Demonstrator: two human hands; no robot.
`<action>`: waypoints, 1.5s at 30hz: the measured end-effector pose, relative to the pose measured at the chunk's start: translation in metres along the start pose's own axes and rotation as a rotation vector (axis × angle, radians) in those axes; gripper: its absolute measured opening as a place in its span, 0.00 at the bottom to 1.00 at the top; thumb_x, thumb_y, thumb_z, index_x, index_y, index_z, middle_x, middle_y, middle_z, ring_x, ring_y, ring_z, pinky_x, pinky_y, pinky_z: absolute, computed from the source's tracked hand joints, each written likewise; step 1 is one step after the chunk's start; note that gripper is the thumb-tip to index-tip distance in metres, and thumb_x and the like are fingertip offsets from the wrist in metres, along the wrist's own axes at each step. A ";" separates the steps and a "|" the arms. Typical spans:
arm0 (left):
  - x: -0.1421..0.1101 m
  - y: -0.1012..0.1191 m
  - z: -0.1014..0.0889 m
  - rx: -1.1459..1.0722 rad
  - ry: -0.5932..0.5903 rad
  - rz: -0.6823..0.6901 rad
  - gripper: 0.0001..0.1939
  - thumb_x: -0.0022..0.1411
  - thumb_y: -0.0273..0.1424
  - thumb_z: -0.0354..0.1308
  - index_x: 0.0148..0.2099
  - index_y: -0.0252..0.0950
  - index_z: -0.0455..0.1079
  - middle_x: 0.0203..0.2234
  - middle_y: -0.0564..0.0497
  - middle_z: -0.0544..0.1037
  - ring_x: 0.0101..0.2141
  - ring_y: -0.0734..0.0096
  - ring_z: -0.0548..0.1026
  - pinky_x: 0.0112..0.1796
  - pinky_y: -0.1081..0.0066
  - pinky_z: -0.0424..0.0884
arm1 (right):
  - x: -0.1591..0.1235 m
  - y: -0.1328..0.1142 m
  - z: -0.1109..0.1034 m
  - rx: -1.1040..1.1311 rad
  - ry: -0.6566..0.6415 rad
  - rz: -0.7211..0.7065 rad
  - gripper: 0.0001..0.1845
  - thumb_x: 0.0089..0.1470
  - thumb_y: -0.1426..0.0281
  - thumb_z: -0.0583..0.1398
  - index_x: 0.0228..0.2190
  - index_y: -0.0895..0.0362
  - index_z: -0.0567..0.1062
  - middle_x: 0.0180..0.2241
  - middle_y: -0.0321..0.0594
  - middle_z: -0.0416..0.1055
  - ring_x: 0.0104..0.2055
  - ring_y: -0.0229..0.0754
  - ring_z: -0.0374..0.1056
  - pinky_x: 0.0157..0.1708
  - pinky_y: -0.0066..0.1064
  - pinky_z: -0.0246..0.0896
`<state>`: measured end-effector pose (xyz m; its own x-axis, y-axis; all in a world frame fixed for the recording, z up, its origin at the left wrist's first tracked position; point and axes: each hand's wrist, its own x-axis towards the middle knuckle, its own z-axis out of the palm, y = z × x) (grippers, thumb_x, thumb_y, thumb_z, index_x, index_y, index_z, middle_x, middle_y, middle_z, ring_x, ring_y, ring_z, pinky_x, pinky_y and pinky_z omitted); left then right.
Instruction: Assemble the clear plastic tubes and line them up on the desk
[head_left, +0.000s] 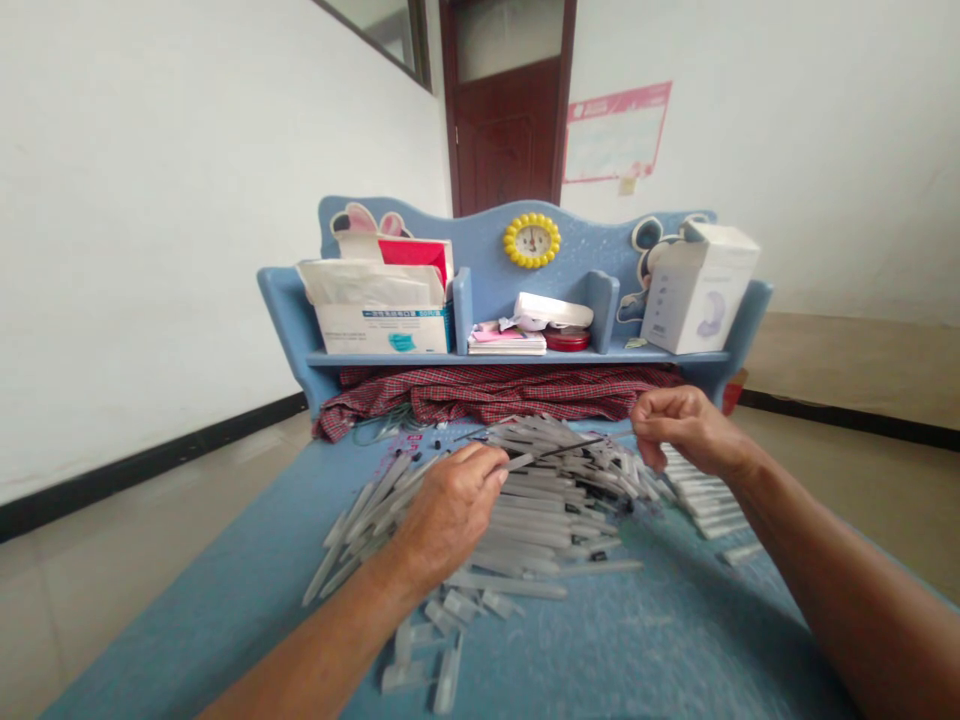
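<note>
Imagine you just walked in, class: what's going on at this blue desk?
A person works at a blue desk over a heap of slim white plastic pieces. The left hand pinches one piece with a thin dark rod sticking from it, and the right hand, curled, hovers beside a row of similar pieces. Clear plastic bits lie nearer the person.

Left hand (pixel 450 512) low, right hand (pixel 686 432) raised, fingers curled.
</note>
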<state>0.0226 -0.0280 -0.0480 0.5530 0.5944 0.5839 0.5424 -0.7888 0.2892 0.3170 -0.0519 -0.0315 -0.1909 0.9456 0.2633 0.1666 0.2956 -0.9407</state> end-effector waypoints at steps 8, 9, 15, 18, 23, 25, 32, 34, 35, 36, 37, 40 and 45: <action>0.003 0.014 -0.003 -0.173 -0.050 -0.001 0.09 0.59 0.26 0.50 0.36 0.36 0.72 0.30 0.51 0.78 0.33 0.71 0.75 0.36 0.73 0.70 | 0.005 0.006 0.041 0.042 -0.138 0.100 0.16 0.42 0.60 0.66 0.23 0.61 0.71 0.14 0.35 0.71 0.13 0.33 0.64 0.12 0.21 0.57; 0.003 0.016 -0.002 -0.200 -0.064 -0.009 0.09 0.59 0.26 0.51 0.36 0.37 0.73 0.30 0.52 0.78 0.33 0.71 0.75 0.36 0.73 0.70 | 0.005 0.005 0.049 0.036 -0.169 0.115 0.17 0.41 0.60 0.67 0.23 0.61 0.71 0.15 0.35 0.71 0.13 0.32 0.64 0.13 0.21 0.57; 0.000 0.021 0.003 -0.422 -0.165 -0.218 0.08 0.58 0.30 0.53 0.37 0.36 0.73 0.26 0.53 0.78 0.28 0.71 0.75 0.29 0.73 0.70 | 0.003 -0.007 0.066 -0.048 -0.214 0.158 0.19 0.41 0.57 0.66 0.21 0.60 0.70 0.14 0.33 0.69 0.14 0.30 0.62 0.14 0.19 0.57; 0.000 0.016 0.006 -0.615 -0.157 -0.335 0.10 0.57 0.31 0.54 0.39 0.34 0.72 0.27 0.51 0.78 0.26 0.72 0.75 0.26 0.73 0.71 | 0.001 -0.013 0.046 -0.184 -0.289 0.215 0.14 0.43 0.62 0.65 0.23 0.60 0.71 0.15 0.32 0.68 0.14 0.30 0.62 0.15 0.20 0.57; 0.002 0.013 0.008 -0.720 -0.112 -0.410 0.09 0.55 0.32 0.56 0.37 0.33 0.72 0.26 0.50 0.79 0.26 0.72 0.75 0.25 0.73 0.71 | 0.003 -0.011 0.021 -0.856 -0.463 0.316 0.05 0.43 0.77 0.58 0.25 0.58 0.74 0.14 0.30 0.65 0.16 0.32 0.63 0.15 0.19 0.53; 0.003 0.014 0.008 -0.697 -0.123 -0.411 0.09 0.54 0.32 0.56 0.37 0.33 0.72 0.25 0.50 0.79 0.26 0.71 0.74 0.25 0.72 0.71 | 0.005 -0.006 0.022 -1.094 -0.520 0.293 0.10 0.40 0.79 0.58 0.27 0.57 0.76 0.16 0.32 0.68 0.19 0.33 0.65 0.17 0.20 0.53; 0.002 0.015 0.006 -0.642 -0.191 -0.421 0.11 0.55 0.34 0.55 0.38 0.33 0.72 0.25 0.51 0.77 0.26 0.71 0.74 0.27 0.72 0.71 | 0.009 0.011 0.036 -1.283 -0.518 0.201 0.14 0.35 0.81 0.56 0.24 0.59 0.79 0.22 0.38 0.74 0.23 0.36 0.65 0.21 0.24 0.51; 0.003 0.016 0.005 -0.642 -0.199 -0.431 0.11 0.55 0.34 0.55 0.37 0.33 0.72 0.24 0.51 0.76 0.26 0.71 0.73 0.27 0.72 0.71 | 0.009 0.009 0.037 -1.268 -0.516 0.196 0.13 0.36 0.81 0.56 0.23 0.60 0.79 0.21 0.38 0.73 0.22 0.35 0.64 0.21 0.24 0.51; 0.002 0.016 0.005 -0.643 -0.201 -0.433 0.11 0.55 0.34 0.55 0.37 0.33 0.72 0.24 0.52 0.76 0.26 0.72 0.73 0.27 0.73 0.70 | 0.009 0.007 0.037 -1.254 -0.512 0.193 0.12 0.37 0.81 0.56 0.22 0.60 0.79 0.20 0.38 0.73 0.21 0.35 0.63 0.21 0.24 0.51; 0.002 0.016 0.004 -0.641 -0.204 -0.435 0.10 0.55 0.34 0.55 0.37 0.33 0.72 0.24 0.52 0.75 0.26 0.72 0.73 0.27 0.73 0.70 | 0.009 0.004 0.038 -1.235 -0.509 0.188 0.11 0.37 0.80 0.56 0.22 0.60 0.79 0.20 0.38 0.72 0.21 0.35 0.63 0.21 0.24 0.51; 0.002 0.017 0.004 -0.638 -0.207 -0.436 0.10 0.55 0.34 0.55 0.37 0.33 0.72 0.24 0.52 0.75 0.26 0.72 0.72 0.27 0.74 0.70 | 0.009 0.001 0.038 -1.222 -0.507 0.179 0.10 0.38 0.79 0.57 0.23 0.60 0.79 0.20 0.37 0.72 0.22 0.35 0.63 0.21 0.24 0.52; 0.001 0.018 0.002 -0.631 -0.219 -0.443 0.10 0.55 0.33 0.55 0.37 0.33 0.72 0.24 0.53 0.75 0.27 0.72 0.72 0.28 0.74 0.69 | 0.007 -0.006 0.039 -1.024 -0.426 0.153 0.07 0.42 0.77 0.57 0.23 0.59 0.76 0.19 0.33 0.69 0.21 0.32 0.62 0.21 0.22 0.53; 0.001 0.019 0.003 -0.617 -0.250 -0.432 0.11 0.55 0.33 0.55 0.38 0.33 0.72 0.25 0.53 0.75 0.27 0.72 0.72 0.28 0.73 0.69 | 0.001 -0.013 0.050 -0.216 -0.267 0.163 0.05 0.41 0.72 0.63 0.24 0.61 0.73 0.17 0.31 0.67 0.17 0.29 0.59 0.16 0.20 0.51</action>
<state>0.0351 -0.0417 -0.0448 0.5389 0.8276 0.1573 0.3333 -0.3809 0.8624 0.2665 -0.0618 -0.0302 -0.3854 0.9225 0.0225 0.4099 0.1930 -0.8915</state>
